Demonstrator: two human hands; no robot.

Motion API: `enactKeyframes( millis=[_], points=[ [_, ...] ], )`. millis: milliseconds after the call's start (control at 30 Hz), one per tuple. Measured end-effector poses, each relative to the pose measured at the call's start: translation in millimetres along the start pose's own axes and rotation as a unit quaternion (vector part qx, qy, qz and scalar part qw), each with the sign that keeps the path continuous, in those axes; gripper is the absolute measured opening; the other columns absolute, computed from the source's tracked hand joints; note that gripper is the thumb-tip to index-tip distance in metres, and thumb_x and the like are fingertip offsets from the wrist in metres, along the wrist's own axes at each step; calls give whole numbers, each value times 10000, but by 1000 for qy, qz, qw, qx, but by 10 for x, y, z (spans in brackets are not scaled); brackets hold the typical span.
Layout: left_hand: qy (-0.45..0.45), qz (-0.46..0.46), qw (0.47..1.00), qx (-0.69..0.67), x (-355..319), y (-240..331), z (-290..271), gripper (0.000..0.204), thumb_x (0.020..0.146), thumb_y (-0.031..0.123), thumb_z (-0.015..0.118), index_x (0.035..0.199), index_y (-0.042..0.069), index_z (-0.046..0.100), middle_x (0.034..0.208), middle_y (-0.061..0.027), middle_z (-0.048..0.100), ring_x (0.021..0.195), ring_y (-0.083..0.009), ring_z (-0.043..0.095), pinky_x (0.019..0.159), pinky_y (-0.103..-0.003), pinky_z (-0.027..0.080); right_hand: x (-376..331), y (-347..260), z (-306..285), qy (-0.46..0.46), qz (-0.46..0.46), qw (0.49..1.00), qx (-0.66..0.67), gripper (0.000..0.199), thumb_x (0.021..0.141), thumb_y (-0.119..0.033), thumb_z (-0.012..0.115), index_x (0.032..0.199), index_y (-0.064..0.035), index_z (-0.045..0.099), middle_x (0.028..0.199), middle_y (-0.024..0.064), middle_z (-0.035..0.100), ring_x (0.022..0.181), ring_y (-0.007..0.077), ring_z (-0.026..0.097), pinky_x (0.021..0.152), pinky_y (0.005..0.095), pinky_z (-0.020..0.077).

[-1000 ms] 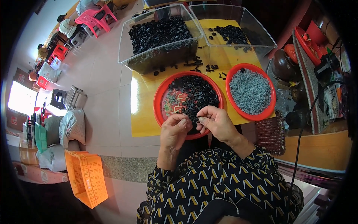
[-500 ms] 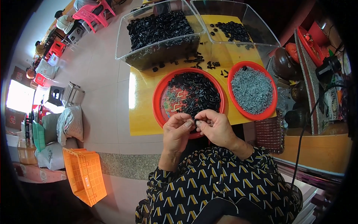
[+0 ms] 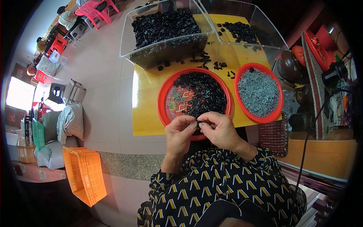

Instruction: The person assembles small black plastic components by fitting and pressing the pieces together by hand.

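Small black plastic part [image 3: 199, 124] being pinched between fingertips of left hand [image 3: 180, 132] and right hand [image 3: 220, 130], above near rim of round red plastic tray [image 3: 163, 99] on yellow table [image 3: 145, 117]; orange slatted crate [image 3: 84, 174] being left on floor.

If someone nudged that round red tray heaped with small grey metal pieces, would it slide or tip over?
The round red tray is shallow and flat on the yellow table, so it probably slides rather than tips. The heaped small grey metal pieces likely make it heavy, and some may spill.

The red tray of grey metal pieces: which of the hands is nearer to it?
Right. The right hand sits just below-left of the grey-piece tray; the left hand lies farther left, at the black-piece tray.
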State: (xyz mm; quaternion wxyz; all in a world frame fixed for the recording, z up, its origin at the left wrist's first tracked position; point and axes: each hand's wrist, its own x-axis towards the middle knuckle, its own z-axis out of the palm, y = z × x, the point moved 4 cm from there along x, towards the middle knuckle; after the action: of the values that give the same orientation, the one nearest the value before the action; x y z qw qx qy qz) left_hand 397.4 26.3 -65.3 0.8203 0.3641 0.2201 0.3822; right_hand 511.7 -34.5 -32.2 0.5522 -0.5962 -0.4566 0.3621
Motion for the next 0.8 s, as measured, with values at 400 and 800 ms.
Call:
enactKeyframes(
  millis=[400, 800],
  points=[
    [-6, 52, 960, 276, 48, 38, 32, 96, 736, -89, 558, 795, -14, 564, 747, -29, 544, 690, -83, 504, 627, -204, 414, 31, 48, -37, 9, 21, 1000, -10, 80, 731, 32, 551, 801, 28, 592, 691, 110, 593, 598, 143, 596, 519, 246, 467],
    [-32, 37, 931, 362, 256, -43, 120, 83, 763, -47, 570, 835, -6, 567, 762, -20, 574, 694, -74, 538, 629, -195, 442, 118, 311, -150, -1, 93, 992, 87, 120, 783, 36, 505, 885, 44, 569, 753, 77, 572, 597, 106, 567, 533, 216, 470]
  ],
)
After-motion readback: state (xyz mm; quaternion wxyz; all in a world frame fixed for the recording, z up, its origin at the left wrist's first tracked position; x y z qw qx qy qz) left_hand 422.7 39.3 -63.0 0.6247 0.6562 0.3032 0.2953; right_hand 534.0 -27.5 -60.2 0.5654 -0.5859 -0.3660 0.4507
